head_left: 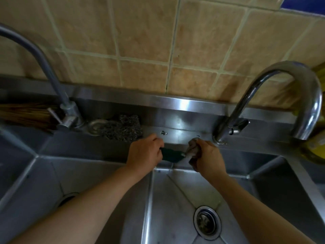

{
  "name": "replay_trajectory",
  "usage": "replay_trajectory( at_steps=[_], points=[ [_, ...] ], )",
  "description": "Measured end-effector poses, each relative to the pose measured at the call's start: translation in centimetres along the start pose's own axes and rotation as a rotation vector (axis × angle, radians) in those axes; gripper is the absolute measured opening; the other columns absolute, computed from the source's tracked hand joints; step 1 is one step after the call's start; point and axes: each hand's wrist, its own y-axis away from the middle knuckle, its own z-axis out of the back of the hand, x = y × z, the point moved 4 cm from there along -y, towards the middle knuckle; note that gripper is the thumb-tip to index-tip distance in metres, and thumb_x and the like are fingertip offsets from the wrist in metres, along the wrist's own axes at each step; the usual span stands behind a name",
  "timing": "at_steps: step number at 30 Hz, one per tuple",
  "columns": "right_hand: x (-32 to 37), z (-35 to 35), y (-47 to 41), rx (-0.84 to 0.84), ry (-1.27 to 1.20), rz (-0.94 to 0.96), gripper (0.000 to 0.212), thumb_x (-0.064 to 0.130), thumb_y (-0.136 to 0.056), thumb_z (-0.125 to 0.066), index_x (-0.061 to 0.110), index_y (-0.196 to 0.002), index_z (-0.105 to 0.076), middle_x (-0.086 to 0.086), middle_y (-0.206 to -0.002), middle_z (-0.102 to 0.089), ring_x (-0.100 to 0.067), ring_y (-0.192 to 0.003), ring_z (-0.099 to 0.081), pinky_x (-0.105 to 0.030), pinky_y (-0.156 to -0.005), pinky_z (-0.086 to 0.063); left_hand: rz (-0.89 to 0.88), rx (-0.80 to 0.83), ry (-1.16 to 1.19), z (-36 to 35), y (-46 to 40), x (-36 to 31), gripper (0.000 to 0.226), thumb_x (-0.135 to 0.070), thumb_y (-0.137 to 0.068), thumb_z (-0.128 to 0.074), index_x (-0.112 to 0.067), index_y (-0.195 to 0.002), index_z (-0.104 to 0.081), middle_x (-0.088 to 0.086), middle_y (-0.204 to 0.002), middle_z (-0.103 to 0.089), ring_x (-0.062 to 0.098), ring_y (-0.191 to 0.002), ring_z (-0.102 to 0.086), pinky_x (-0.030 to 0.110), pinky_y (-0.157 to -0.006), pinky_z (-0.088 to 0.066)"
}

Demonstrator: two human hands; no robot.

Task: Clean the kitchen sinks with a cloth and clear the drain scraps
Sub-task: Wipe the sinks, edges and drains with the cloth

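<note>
Two bare hands work at the back rim of the stainless steel sink basin point(175, 194), close together. The left hand point(145, 152) has its fingers curled around a dark green scouring pad point(171, 154), probably to lift it away so the ledge below can be wiped. The right hand point(204, 155) grips a crumpled grey cloth point(190, 148), pressed against the same ledge near the curved chrome tap point(274, 95). The round metal drain strainer point(207, 221) lies below, well apart from both hands. Scraps in the strainer are too blurred to judge. The fingertips are hidden under the hands, and a second basin at the left is cut off.
</note>
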Motion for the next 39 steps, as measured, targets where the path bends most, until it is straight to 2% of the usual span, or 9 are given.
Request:
replay_trajectory(
  at_steps=[3,7,11,13,20,23,29,34,39],
  points=[
    [1.3,-0.3,-0.2,-0.010,0.000,-0.046,0.052,0.002,-0.066,-0.073,0.019,-0.114,-0.063,-0.008,-0.112,-0.058,-0.028,-0.090,-0.062,-0.030,-0.073,-0.050,-0.028,0.054,0.030,-0.1,0.2,0.8,0.014,-0.018,-0.086,-0.056,-0.018,-0.096,-0.065,-0.002,-0.099,-0.059,0.020,-0.082,-0.061,0.033,-0.069,-0.051],
    [2.7,-0.9,-0.6,-0.051,-0.017,-0.043,0.049,-0.008,-0.063,-0.067,0.018,-0.105,-0.065,-0.007,-0.106,-0.061,-0.025,-0.081,-0.063,-0.033,-0.071,-0.054,-0.114,0.079,0.039,-0.7,0.8,1.0,0.009,-0.014,-0.077,-0.064,-0.017,-0.084,-0.067,0.000,-0.090,-0.062,0.025,-0.070,-0.064,0.026,-0.055,-0.038],
    [3.4,-1.3,-1.5,-0.083,-0.072,0.000,0.047,-0.011,-0.063,-0.066,0.017,-0.101,-0.067,-0.003,-0.098,-0.061,-0.020,-0.078,-0.061,-0.032,-0.073,-0.053,-0.142,0.128,0.028,-1.1,0.6,2.1,0.015,-0.020,-0.087,-0.056,-0.019,-0.099,-0.066,-0.004,-0.107,-0.058,0.022,-0.085,-0.062,0.027,-0.062,-0.036],
    [4.2,-1.7,-2.2,-0.093,-0.107,0.073,0.043,-0.010,-0.067,-0.065,0.014,-0.103,-0.069,-0.007,-0.099,-0.064,-0.024,-0.084,-0.062,-0.037,-0.079,-0.054,-0.159,0.133,0.060,-1.1,0.3,2.8,0.011,-0.017,-0.081,-0.064,-0.017,-0.090,-0.068,-0.001,-0.100,-0.062,0.024,-0.077,-0.064,0.028,-0.058,-0.040],
    [6.5,-2.2,-5.0,-0.092,-0.090,0.217,0.049,-0.015,-0.068,-0.064,0.002,-0.114,-0.066,-0.017,-0.119,-0.062,-0.035,-0.106,-0.060,-0.039,-0.094,-0.048,0.051,0.094,0.190,-0.5,-0.5,4.4,0.008,-0.013,-0.078,-0.069,-0.016,-0.086,-0.071,-0.006,-0.084,-0.057,0.013,-0.075,-0.057,0.024,-0.064,-0.042],
    [7.2,-2.4,-6.6,-0.029,-0.079,0.265,0.044,-0.009,-0.073,-0.066,0.004,-0.116,-0.065,-0.016,-0.117,-0.063,-0.032,-0.105,-0.059,-0.036,-0.092,-0.048,0.188,0.098,0.220,-0.1,-1.6,5.8,0.010,-0.013,-0.079,-0.068,-0.018,-0.087,-0.072,-0.008,-0.079,-0.053,0.009,-0.070,-0.051,0.021,-0.065,-0.040],
    [8.0,-5.2,-8.5,0.042,-0.092,0.380,0.045,-0.015,-0.067,-0.060,0.003,-0.107,-0.070,-0.017,-0.113,-0.065,-0.036,-0.103,-0.062,-0.043,-0.088,-0.052,0.294,0.103,0.266,-0.3,-2.4,6.4,0.013,-0.013,-0.079,-0.066,-0.017,-0.090,-0.071,-0.002,-0.090,-0.062,0.017,-0.084,-0.060,0.031,-0.075,-0.050],
    [9.1,-7.3,-8.9,0.274,0.214,0.466,0.053,0.001,-0.086,-0.054,0.023,-0.134,-0.053,0.000,-0.150,-0.033,-0.022,-0.131,-0.041,-0.025,-0.097,-0.038,0.309,0.130,0.236,-0.9,-2.2,6.6,0.013,-0.016,-0.082,-0.064,-0.017,-0.093,-0.071,-0.001,-0.093,-0.064,0.015,-0.084,-0.059,0.029,-0.075,-0.049],
    [8.3,-8.1,-9.0,0.302,0.285,0.455,0.053,0.006,-0.090,-0.053,0.024,-0.139,-0.046,0.006,-0.158,-0.016,-0.017,-0.141,-0.027,-0.021,-0.106,-0.028,0.313,0.155,0.216,-1.2,-2.4,6.6,0.013,-0.016,-0.084,-0.063,-0.014,-0.094,-0.071,0.002,-0.091,-0.067,0.016,-0.081,-0.061,0.031,-0.074,-0.051]
  ],
)
